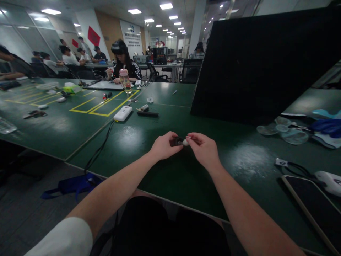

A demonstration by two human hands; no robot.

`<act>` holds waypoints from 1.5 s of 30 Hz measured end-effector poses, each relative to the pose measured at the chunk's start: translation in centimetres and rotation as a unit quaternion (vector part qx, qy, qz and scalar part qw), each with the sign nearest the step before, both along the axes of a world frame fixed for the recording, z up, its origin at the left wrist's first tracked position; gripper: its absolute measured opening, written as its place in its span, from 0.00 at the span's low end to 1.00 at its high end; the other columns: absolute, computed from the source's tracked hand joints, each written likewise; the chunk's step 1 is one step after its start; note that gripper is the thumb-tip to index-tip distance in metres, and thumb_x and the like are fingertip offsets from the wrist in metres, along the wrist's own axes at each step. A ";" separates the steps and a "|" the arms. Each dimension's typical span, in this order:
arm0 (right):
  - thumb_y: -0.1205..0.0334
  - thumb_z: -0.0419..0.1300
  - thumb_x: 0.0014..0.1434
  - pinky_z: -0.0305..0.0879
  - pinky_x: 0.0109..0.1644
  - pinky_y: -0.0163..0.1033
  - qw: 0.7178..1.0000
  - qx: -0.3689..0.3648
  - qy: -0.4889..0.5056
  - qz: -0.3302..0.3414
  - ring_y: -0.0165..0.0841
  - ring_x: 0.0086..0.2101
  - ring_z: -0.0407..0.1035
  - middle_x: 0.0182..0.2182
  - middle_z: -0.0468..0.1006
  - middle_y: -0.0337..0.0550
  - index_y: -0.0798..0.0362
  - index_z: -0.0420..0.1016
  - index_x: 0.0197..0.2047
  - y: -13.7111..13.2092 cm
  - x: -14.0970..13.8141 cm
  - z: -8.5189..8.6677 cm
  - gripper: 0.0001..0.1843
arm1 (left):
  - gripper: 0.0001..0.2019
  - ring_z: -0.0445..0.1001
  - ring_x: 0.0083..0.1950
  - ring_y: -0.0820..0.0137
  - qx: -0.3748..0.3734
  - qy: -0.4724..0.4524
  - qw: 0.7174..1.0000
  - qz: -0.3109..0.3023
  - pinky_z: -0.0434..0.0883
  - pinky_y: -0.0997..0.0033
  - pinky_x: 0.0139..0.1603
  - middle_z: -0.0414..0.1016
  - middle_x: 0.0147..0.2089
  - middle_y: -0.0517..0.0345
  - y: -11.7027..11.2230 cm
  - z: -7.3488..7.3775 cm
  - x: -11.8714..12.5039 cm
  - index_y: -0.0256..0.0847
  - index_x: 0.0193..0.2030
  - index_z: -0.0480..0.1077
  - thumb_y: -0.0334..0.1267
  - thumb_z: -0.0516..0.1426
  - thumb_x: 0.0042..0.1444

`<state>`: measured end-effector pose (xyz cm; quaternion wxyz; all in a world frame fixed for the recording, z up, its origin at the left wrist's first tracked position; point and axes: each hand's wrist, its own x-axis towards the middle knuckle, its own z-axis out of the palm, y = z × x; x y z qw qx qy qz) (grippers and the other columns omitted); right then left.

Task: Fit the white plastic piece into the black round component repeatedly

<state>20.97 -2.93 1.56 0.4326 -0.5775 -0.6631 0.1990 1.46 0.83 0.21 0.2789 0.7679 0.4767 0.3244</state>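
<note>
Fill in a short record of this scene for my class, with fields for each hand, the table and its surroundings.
Left hand: gripping a small dark item, too small to identify
Right hand: fingertips at a small whitish piece, beside the dark item
Surface: green table
Beyond hands: white box with cable; dark bar
Right side: large black panel; phone
Across table: seated person, bottle

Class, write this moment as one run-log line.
left hand: holds small dark item | right hand: pinches small whitish piece | site: over green tabletop | nearby: large black panel
</note>
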 end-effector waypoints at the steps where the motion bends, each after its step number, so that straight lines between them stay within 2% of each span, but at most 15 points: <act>1: 0.55 0.60 0.64 0.74 0.42 0.45 1.000 -0.004 -0.019 0.003 0.38 0.39 0.77 0.42 0.83 0.44 0.49 0.80 0.49 0.0 0.1 0.0 0.14 | 0.21 0.81 0.42 0.61 -0.003 -0.008 1.000 0.001 0.75 0.59 0.46 0.82 0.41 0.56 0.1 -0.1 0.0 0.45 0.50 0.72 0.48 0.66 0.52; 5: 0.52 0.60 0.63 0.70 0.36 0.44 0.996 0.004 -0.086 0.006 0.37 0.32 0.74 0.37 0.82 0.42 0.47 0.81 0.43 0.2 0.3 -0.1 0.12 | 0.22 0.81 0.45 0.63 -0.018 -0.025 1.000 -0.003 0.76 0.60 0.49 0.83 0.43 0.56 0.3 -0.3 0.1 0.45 0.52 0.71 0.46 0.67 0.51; 8: 0.44 0.62 0.61 0.68 0.35 0.43 0.997 0.008 -0.082 -0.016 0.37 0.33 0.73 0.36 0.81 0.43 0.49 0.80 0.45 0.1 0.3 0.0 0.18 | 0.22 0.81 0.45 0.63 -0.022 -0.020 1.000 -0.005 0.76 0.61 0.49 0.83 0.44 0.56 0.3 -0.5 0.1 0.44 0.53 0.70 0.46 0.66 0.52; 11: 0.35 0.53 0.64 0.67 0.34 0.41 0.997 0.003 -0.005 -0.078 0.37 0.33 0.73 0.38 0.81 0.46 0.51 0.76 0.52 0.1 0.7 0.3 0.29 | 0.22 0.81 0.45 0.63 -0.019 -0.001 1.000 0.002 0.76 0.61 0.48 0.82 0.45 0.56 0.3 -0.5 0.2 0.45 0.53 0.70 0.47 0.66 0.52; 14: 0.31 0.41 0.67 0.64 0.31 0.39 0.989 -0.004 0.057 -0.136 0.35 0.30 0.71 0.35 0.79 0.46 0.50 0.75 0.50 0.3 1.5 0.4 0.35 | 0.23 0.80 0.47 0.62 -0.023 0.019 1.000 -0.009 0.76 0.59 0.50 0.81 0.46 0.55 0.3 -0.4 0.3 0.45 0.54 0.70 0.46 0.67 0.52; 19: 0.27 0.37 0.65 0.63 0.30 0.39 0.985 -0.048 0.066 -0.151 0.36 0.29 0.70 0.32 0.77 0.46 0.50 0.76 0.45 0.5 2.4 0.3 0.40 | 0.24 0.79 0.50 0.62 -0.036 0.013 0.999 -0.022 0.75 0.58 0.53 0.80 0.50 0.53 0.3 -0.4 -0.7 0.45 0.56 0.69 0.45 0.66 0.53; 23: 0.26 0.38 0.64 0.62 0.29 0.39 0.986 -0.064 0.059 -0.142 0.37 0.30 0.70 0.32 0.78 0.47 0.51 0.76 0.46 0.5 2.5 0.2 0.40 | 0.25 0.78 0.53 0.60 -0.006 0.024 1.000 0.013 0.75 0.57 0.54 0.78 0.53 0.49 1.0 -0.6 -5.0 0.42 0.56 0.69 0.45 0.65 0.53; 26: 0.26 0.38 0.64 0.63 0.29 0.39 0.986 -0.071 0.045 -0.142 0.37 0.30 0.70 0.32 0.78 0.47 0.51 0.76 0.45 0.6 2.5 0.1 0.41 | 0.26 0.77 0.55 0.60 0.038 0.062 0.995 0.062 0.74 0.56 0.56 0.77 0.55 0.49 1.5 -0.6 -10.4 0.42 0.59 0.66 0.43 0.64 0.54; 29: 0.26 0.38 0.64 0.63 0.30 0.39 0.988 -0.082 0.028 -0.129 0.37 0.29 0.71 0.33 0.79 0.48 0.51 0.77 0.45 0.8 2.4 -0.1 0.41 | 0.27 0.75 0.58 0.57 0.117 0.156 0.974 0.116 0.71 0.54 0.60 0.75 0.57 0.49 1.9 -0.2 -15.8 0.42 0.60 0.66 0.41 0.63 0.52; 33: 0.27 0.37 0.64 0.63 0.31 0.39 0.989 -0.117 -0.002 -0.096 0.38 0.32 0.72 0.34 0.79 0.49 0.51 0.78 0.45 1.1 2.3 -0.5 0.42 | 0.24 0.71 0.61 0.54 0.209 0.306 0.927 0.057 0.66 0.51 0.64 0.74 0.59 0.47 2.1 0.9 -20.3 0.42 0.57 0.69 0.37 0.62 0.52; 36: 0.28 0.37 0.65 0.63 0.33 0.40 0.987 -0.146 -0.032 -0.056 0.39 0.34 0.72 0.35 0.79 0.49 0.51 0.78 0.46 1.3 2.1 -0.7 0.41 | 0.24 0.67 0.65 0.51 0.248 0.386 0.889 0.002 0.63 0.48 0.65 0.70 0.63 0.46 1.8 1.8 -22.0 0.45 0.58 0.71 0.32 0.61 0.52; 38: 0.29 0.39 0.66 0.64 0.33 0.40 0.986 -0.160 -0.046 -0.021 0.39 0.34 0.73 0.36 0.80 0.49 0.51 0.78 0.47 1.3 2.0 -0.7 0.39 | 0.26 0.65 0.66 0.51 0.251 0.408 0.878 0.001 0.62 0.47 0.65 0.68 0.65 0.46 1.5 1.9 -22.7 0.47 0.58 0.71 0.29 0.61 0.51; 40: 0.30 0.41 0.66 0.64 0.33 0.40 0.984 -0.168 -0.057 0.006 0.39 0.34 0.72 0.36 0.80 0.48 0.51 0.78 0.47 1.2 1.9 -0.8 0.37 | 0.26 0.65 0.67 0.50 0.242 0.403 0.881 0.045 0.62 0.47 0.65 0.67 0.65 0.46 1.2 1.4 -23.3 0.47 0.58 0.71 0.29 0.60 0.51; 41: 0.31 0.41 0.66 0.64 0.34 0.40 0.984 -0.169 -0.062 0.014 0.39 0.34 0.72 0.35 0.80 0.48 0.51 0.78 0.47 1.1 1.8 -0.7 0.37 | 0.24 0.65 0.67 0.50 0.235 0.387 0.887 0.092 0.62 0.47 0.65 0.68 0.65 0.45 1.1 1.0 -23.6 0.47 0.57 0.71 0.29 0.60 0.51; 45: 0.31 0.41 0.67 0.65 0.35 0.41 0.984 -0.163 -0.069 0.027 0.38 0.33 0.72 0.35 0.79 0.47 0.51 0.78 0.47 0.7 1.7 -0.5 0.36 | 0.21 0.71 0.60 0.53 0.159 0.217 0.893 0.360 0.68 0.53 0.60 0.72 0.58 0.43 1.7 -1.2 -24.0 0.41 0.56 0.68 0.40 0.61 0.55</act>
